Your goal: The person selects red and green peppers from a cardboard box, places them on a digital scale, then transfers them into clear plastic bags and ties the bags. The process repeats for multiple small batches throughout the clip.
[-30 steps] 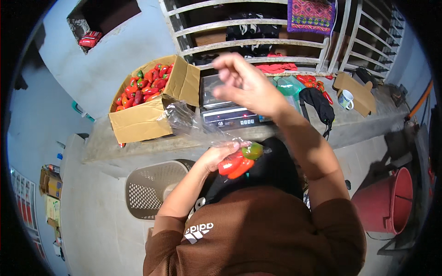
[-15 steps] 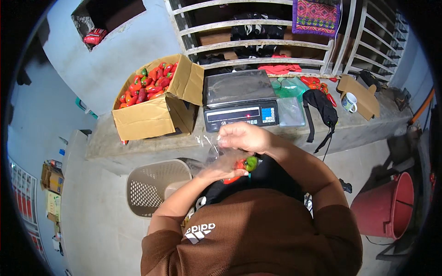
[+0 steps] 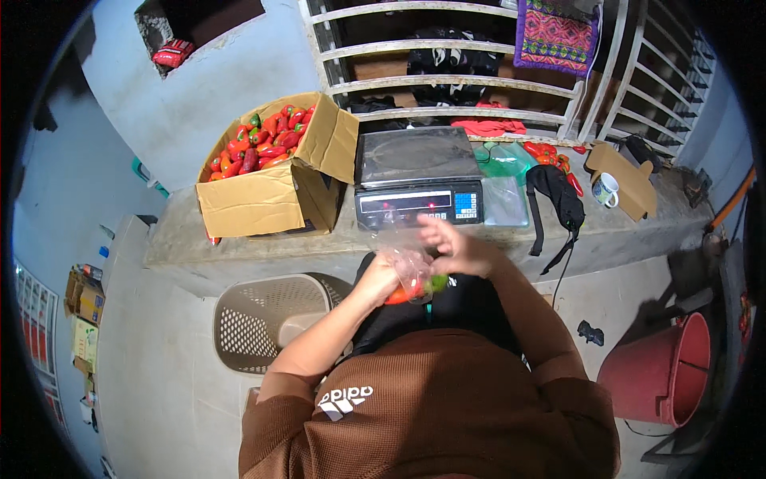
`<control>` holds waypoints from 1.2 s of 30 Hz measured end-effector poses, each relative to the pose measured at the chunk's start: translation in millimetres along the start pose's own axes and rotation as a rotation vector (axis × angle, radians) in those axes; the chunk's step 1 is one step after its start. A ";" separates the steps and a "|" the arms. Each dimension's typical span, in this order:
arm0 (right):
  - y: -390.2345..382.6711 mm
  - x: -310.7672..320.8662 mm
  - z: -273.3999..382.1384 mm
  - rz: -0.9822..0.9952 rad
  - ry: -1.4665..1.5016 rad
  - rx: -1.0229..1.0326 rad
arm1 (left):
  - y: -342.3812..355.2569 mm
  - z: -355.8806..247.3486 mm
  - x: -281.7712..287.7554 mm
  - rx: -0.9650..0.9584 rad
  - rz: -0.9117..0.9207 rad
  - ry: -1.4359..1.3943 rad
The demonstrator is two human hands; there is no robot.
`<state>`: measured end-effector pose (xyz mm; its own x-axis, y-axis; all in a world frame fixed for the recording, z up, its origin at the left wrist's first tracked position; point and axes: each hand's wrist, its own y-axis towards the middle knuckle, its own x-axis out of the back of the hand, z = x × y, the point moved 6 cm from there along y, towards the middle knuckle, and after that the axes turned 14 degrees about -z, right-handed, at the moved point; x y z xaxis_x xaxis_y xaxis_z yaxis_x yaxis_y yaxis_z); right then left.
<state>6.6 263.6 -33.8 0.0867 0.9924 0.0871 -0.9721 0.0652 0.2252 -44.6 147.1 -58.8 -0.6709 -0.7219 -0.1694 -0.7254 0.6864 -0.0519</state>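
Observation:
A clear plastic bag (image 3: pixel 410 273) with red and green peppers hangs over my lap. My left hand (image 3: pixel 381 279) is closed round the bag's gathered neck, and its loose top sticks up toward the scale. Low in the bag a red pepper (image 3: pixel 397 296) and a green pepper (image 3: pixel 436 283) show. Just right of the bag's neck is my right hand (image 3: pixel 456 249), slightly smeared by motion, its fingers apart and nothing visible in them. Beyond both hands, a digital scale (image 3: pixel 419 160) with a bare grey plate stands on the concrete ledge (image 3: pixel 179 243).
Left of the scale, a cardboard box (image 3: pixel 251 211) is heaped with red peppers (image 3: pixel 263 144). To its right lie flat plastic bags (image 3: pixel 506 201), a black bag (image 3: pixel 556 195), loose peppers (image 3: pixel 546 152) and a mug (image 3: pixel 606 189). A beige basket (image 3: pixel 247 331) and red bucket (image 3: pixel 646 375) flank me.
My right hand has come away from the bag's top, its fingers spreading. My left hand has shifted up to the bag's neck.

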 end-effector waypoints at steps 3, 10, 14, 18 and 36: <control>-9.6 -31.8 -5.4 0.149 -0.118 -0.106 | 8.0 -14.9 -2.7 -0.201 -0.043 0.094; 2.2 -43.3 -52.2 -0.141 -0.473 -0.026 | 14.2 -79.2 -35.5 -0.215 0.056 0.199; -1.5 -38.1 -49.6 -0.214 -0.432 0.045 | 15.1 -103.8 -54.3 -0.310 0.152 0.247; -6.0 -55.3 -39.0 -0.013 -0.205 -0.089 | 14.0 -109.6 -71.0 -0.427 0.190 0.283; -19.8 -37.5 -56.1 -0.082 0.385 -0.161 | -23.3 10.8 19.6 0.250 0.427 0.157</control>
<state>10.4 230.9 -95.9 0.1067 0.9477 -0.3008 -0.9897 0.1303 0.0596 -39.2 117.9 -71.5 -0.9280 -0.3642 -0.0780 -0.3359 0.9089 -0.2471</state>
